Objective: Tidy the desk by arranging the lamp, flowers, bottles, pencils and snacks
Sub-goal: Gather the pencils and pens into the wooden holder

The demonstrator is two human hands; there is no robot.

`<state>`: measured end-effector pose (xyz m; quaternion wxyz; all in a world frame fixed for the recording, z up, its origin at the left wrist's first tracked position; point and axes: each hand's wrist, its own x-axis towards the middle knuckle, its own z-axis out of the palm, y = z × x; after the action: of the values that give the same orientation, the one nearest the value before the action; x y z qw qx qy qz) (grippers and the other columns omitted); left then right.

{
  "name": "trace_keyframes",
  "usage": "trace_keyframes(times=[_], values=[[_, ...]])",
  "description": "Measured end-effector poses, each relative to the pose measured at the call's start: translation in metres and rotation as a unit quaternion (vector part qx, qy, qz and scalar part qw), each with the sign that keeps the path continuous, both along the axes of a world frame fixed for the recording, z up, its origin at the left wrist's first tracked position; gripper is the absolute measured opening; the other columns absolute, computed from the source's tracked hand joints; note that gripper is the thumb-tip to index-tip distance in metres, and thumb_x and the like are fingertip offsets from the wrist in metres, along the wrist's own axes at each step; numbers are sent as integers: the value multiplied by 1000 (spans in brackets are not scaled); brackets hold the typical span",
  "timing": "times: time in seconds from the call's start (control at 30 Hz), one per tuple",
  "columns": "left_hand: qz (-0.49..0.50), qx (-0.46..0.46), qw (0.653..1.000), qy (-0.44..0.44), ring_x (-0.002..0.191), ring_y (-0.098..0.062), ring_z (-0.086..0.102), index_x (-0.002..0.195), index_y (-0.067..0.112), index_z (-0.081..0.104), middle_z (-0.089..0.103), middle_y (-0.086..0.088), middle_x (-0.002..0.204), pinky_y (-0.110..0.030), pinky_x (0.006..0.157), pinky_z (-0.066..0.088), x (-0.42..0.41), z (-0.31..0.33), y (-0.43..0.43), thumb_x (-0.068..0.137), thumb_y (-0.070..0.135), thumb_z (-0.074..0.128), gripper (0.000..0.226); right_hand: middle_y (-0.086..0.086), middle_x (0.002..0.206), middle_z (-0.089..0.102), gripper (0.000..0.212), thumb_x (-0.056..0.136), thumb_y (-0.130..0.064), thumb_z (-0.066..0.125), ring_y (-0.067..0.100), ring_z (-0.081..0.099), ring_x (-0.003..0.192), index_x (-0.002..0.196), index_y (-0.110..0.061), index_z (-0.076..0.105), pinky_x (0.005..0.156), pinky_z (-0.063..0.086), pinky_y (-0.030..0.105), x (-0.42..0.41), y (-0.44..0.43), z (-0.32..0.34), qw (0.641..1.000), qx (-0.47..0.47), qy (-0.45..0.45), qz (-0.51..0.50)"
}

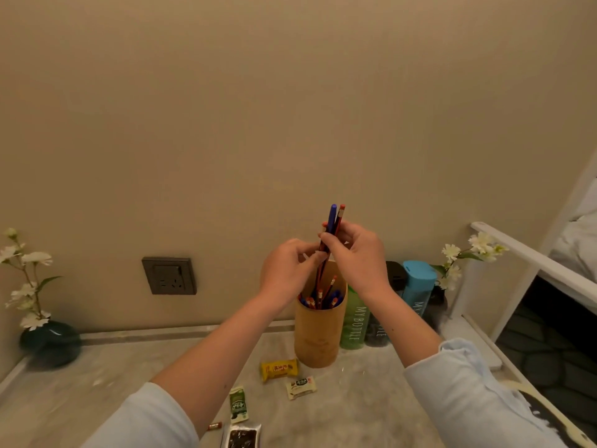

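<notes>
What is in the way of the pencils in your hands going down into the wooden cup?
Nothing visible blocks the bundle of red pencils and blue pen above the tall bamboo cup. Pencils already standing inside crowd its opening, though.

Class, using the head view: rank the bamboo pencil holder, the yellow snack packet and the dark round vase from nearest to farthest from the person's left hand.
1. Bamboo pencil holder: just below the left hand, slightly to the right.
2. Yellow snack packet: on the desk in front of the holder, lower down.
3. Dark round vase: far left corner of the desk.
</notes>
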<state>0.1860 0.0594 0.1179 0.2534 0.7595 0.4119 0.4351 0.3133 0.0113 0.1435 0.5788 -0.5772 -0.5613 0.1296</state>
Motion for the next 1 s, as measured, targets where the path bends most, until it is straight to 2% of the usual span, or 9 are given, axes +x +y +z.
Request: trace_keyframes(times=[0.1,0.2,0.3,0.4,0.5,0.63,0.7,0.83,1.0], values=[[11,-2,999,50,74,0,57,102,42,71,67,16,87,-24,57,43,2,-17,4,86,43,64,18,-11,98,73,20,88,-27,67,0,66,91,108,-25,71,83,57,32,4,4,-22,999,-34,-14,-18],[15,-3,995,96,89,-3,60,104,42,71,71,18,96,-32,70,52,1,-34,9,86,41,64,19,-12,93,72,19,87,-25,67,-2,66,88,106,-23,72,83,57,30,6,6,-44,997,-69,-21,-27],[60,77,984,152,99,-8,50,103,39,72,67,19,101,-29,81,41,-2,-48,10,86,44,62,20,-9,94,73,18,88,-26,66,3,67,89,104,-24,72,82,57,32,6,6,-63,993,-113,-28,-24],[66,107,979,163,109,-11,43,107,35,71,60,15,109,-29,87,32,-2,-59,6,90,40,56,23,-8,103,71,27,91,-35,60,10,65,97,115,-25,69,82,55,31,5,5,-77,989,-134,-56,-28],[77,99,983,132,115,-13,40,114,33,67,55,11,114,-32,92,32,-5,-65,0,94,37,50,27,-14,109,66,41,90,-40,59,5,62,103,129,-27,59,87,53,27,1,0,-85,990,-138,-21,-19],[77,82,991,78,116,-13,40,121,31,63,53,10,116,-33,95,35,-14,-68,-10,96,35,49,29,-6,129,61,47,90,-36,59,6,56,115,136,-28,53,99,48,33,-4,-8,-87,992,-126,5,-15],[76,71,993,50,116,-10,40,121,33,62,52,12,116,-32,95,35,-21,-71,-18,96,38,48,29,-6,129,58,45,89,-35,58,9,52,118,134,-30,53,100,46,34,-9,-15,-85,994,-100,-14,-35],[73,49,996,0,112,-4,44,118,36,60,50,17,114,-30,92,38,-40,-83,-35,96,40,47,26,-8,125,60,36,87,-15,61,8,46,121,122,-23,61,104,39,29,-33,-34,-81,997,15,-47,-66],[43,-23,997,-62,93,3,55,112,38,61,51,22,107,-18,70,45,-74,-99,-58,95,45,48,23,-8,113,64,32,83,-6,55,6,52,112,111,-17,67,98,43,33,-77,-51,-89,992,102,-67,-22]])
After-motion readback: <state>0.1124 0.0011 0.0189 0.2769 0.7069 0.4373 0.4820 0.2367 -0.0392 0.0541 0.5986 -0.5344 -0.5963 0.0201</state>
